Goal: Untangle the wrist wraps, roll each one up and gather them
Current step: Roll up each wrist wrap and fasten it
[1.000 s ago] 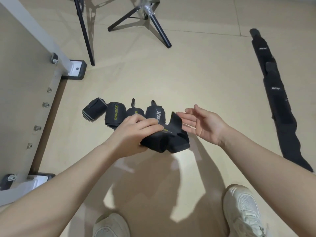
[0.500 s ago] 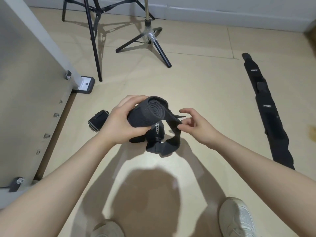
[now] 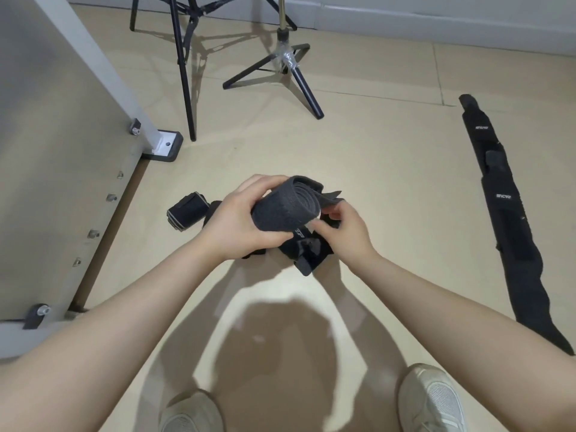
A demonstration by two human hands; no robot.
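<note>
The left hand (image 3: 240, 226) grips a rolled dark grey wrist wrap (image 3: 285, 210) with the fingers curled over its far side and the thumb under it, above the floor (image 3: 389, 169). The right hand (image 3: 344, 233) pinches the loose tail of this wrap just at the right end of the roll; half a second ago this hand was a little apart from the roll, with a longer free strip between them, and now it is close against it. Under the grip the rest of the tail (image 3: 310, 255) hangs down. Left of the grip, a finished rolled wrap (image 3: 187, 210) lies on the floor, others are hidden behind the hand. Far to the right of the grip, long black wraps (image 3: 511, 219) lie flat and unrolled, as before
</note>
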